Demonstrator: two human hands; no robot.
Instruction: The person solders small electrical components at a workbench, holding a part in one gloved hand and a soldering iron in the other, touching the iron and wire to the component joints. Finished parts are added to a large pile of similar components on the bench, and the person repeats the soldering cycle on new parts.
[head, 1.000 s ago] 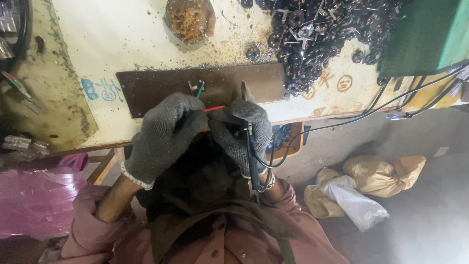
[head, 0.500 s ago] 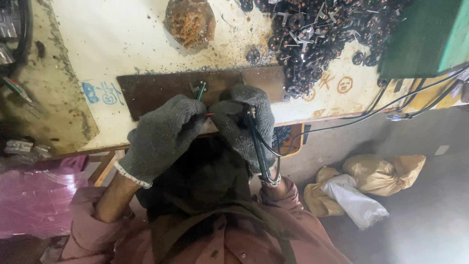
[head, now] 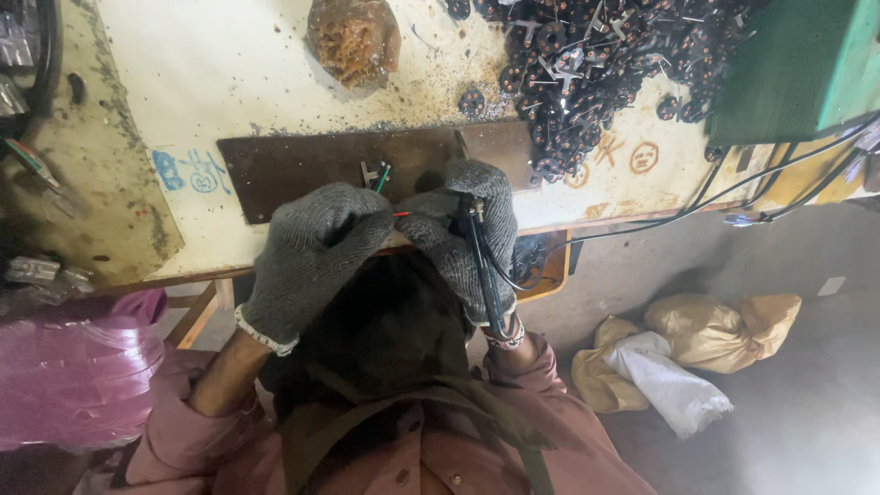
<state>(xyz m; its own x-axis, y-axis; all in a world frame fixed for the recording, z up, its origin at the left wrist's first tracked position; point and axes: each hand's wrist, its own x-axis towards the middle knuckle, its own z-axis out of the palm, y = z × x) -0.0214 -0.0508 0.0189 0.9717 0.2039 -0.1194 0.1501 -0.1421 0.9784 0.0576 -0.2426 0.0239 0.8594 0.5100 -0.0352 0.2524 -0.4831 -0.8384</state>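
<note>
Both of my hands wear grey knit gloves and meet at the near edge of a dark brown metal plate [head: 302, 160] on the workbench. My left hand [head: 312, 252] pinches a thin red wire [head: 401, 214] that runs toward my right hand. My right hand [head: 472, 229] grips a black pen-like soldering tool [head: 483, 266] whose black cable runs off to the right. A small metal part with a green wire [head: 374, 174] lies on the plate just beyond my fingers. What sits between my fingertips is hidden.
A heap of small dark round parts [head: 596, 64] covers the bench's back right. A brown crusty lump [head: 353, 37] lies at the back centre, a green box [head: 797, 69] at far right. A pink plastic bag [head: 73, 367] hangs left; tan and white sacks [head: 678, 357] lie on the floor.
My hands have shifted slightly toward me and to the bench edge, staying pressed together; the red wire shows less than one second ago.
</note>
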